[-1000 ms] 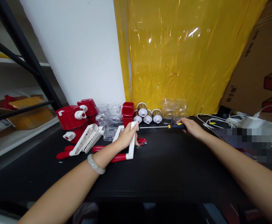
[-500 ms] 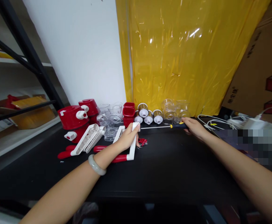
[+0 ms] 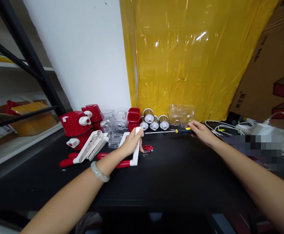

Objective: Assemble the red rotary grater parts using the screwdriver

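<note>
My left hand (image 3: pixel 130 145) is closed round a white crank arm with a red handle (image 3: pixel 135 152), holding it on the black table (image 3: pixel 171 175). A pale bangle sits on that wrist. My right hand (image 3: pixel 198 131) grips the black and yellow handle of a long screwdriver (image 3: pixel 166 131). Its thin shaft lies level, and its tip reaches the top end of the white crank arm. A few small red bits and screws (image 3: pixel 147 149) lie on the table just right of my left hand.
Along the back stand red housings (image 3: pixel 76 123), clear plastic cups (image 3: pixel 112 118), red cups (image 3: pixel 133 116), metal grater drums (image 3: pixel 154 122) and clear parts (image 3: pixel 181 114). Another white crank (image 3: pixel 90 148) lies at left. White cables and a charger (image 3: pixel 254 128) lie at right; yellow film hangs behind.
Both hands keep their hold, and the screwdriver tip stays at the crank arm. The view has shifted slightly.
</note>
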A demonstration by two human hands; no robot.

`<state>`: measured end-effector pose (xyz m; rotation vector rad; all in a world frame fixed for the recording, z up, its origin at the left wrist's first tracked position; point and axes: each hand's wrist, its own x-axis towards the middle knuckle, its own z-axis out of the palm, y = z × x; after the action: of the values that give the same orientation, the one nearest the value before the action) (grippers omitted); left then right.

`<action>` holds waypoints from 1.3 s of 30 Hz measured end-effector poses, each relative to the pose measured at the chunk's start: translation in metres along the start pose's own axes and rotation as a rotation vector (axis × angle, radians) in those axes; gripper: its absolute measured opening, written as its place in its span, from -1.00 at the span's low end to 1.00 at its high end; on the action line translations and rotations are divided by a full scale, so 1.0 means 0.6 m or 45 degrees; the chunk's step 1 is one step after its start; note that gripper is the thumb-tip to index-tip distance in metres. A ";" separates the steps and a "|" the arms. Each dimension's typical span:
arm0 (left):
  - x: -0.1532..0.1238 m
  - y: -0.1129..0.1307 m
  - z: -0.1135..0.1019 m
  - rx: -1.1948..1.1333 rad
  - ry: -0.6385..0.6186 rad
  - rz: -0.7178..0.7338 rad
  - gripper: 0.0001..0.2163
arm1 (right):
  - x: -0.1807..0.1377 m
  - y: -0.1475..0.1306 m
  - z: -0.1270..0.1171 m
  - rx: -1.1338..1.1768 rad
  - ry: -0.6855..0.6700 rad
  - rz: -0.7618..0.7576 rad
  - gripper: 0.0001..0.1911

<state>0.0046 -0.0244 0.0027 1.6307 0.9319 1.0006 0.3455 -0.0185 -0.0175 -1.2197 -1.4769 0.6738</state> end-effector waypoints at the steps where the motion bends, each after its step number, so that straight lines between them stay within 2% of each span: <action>1: 0.001 -0.001 -0.001 -0.002 0.000 0.009 -0.57 | 0.001 0.002 -0.002 -0.009 -0.011 -0.013 -0.55; 7: 0.004 -0.003 -0.004 0.006 0.014 0.005 -0.57 | 0.006 0.012 -0.007 0.015 -0.036 -0.090 -0.61; 12: 0.004 -0.002 -0.003 -0.022 0.013 -0.007 -0.57 | 0.007 0.013 -0.006 0.086 -0.005 -0.077 -0.60; 28: 0.002 0.008 -0.001 -0.058 0.017 -0.020 -0.56 | 0.001 -0.006 -0.007 0.079 0.021 -0.128 -0.61; 33: 0.003 0.006 -0.001 -0.070 0.026 -0.028 -0.55 | -0.006 -0.011 0.004 0.356 0.017 0.011 -0.59; 36: 0.004 0.002 -0.001 -0.067 0.036 -0.026 -0.54 | -0.010 -0.014 0.013 0.528 -0.058 0.105 -0.62; 39: 0.004 -0.001 -0.003 -0.042 0.040 0.007 -0.55 | -0.007 -0.007 0.017 0.538 -0.138 0.237 -0.61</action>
<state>0.0037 -0.0213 0.0029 1.5954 0.9277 1.0431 0.3339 -0.0218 -0.0181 -1.0073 -1.2322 1.1301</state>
